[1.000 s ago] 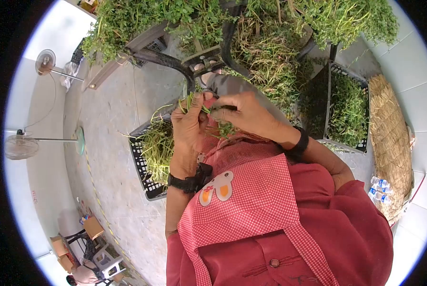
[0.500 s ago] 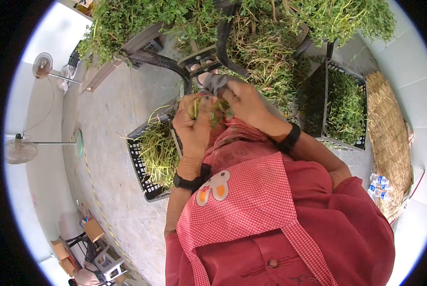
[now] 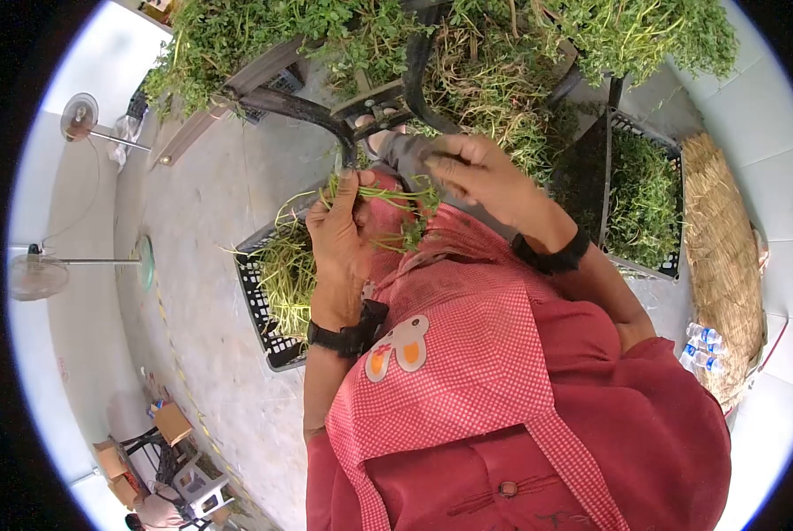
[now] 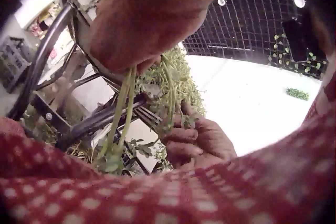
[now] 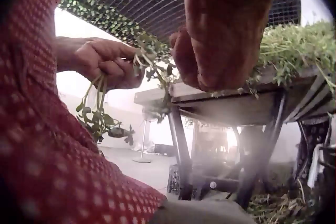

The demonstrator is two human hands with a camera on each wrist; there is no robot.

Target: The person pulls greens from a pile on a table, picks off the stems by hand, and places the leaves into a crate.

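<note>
Several thin green leafy stems (image 3: 387,193) hang from my left hand (image 3: 336,232), which pinches them between thumb and fingers. Their leafy ends point right, toward my other hand, and some droop over the red checked apron (image 3: 449,354). In the left wrist view the pale stems (image 4: 124,111) drop below the left hand (image 4: 149,22). My right hand (image 3: 485,177) is just beyond the leafy tips, its fingers loosely bent. The right wrist view has the left hand (image 5: 107,62) gripping the sprigs, with leaves close by the right hand (image 5: 223,40).
A black crate (image 3: 281,354) of cut stems stands on the floor at the left. Leafy greens (image 3: 272,53) heap on the table ahead, with more piled beneath it. Another crate (image 3: 644,195) of greens and a rolled straw mat (image 3: 724,265) are at the right.
Half a second ago both hands were close together at the greens. Now the right hand has drawn away to the right, and the stems lie spread out from the left hand's pinch.
</note>
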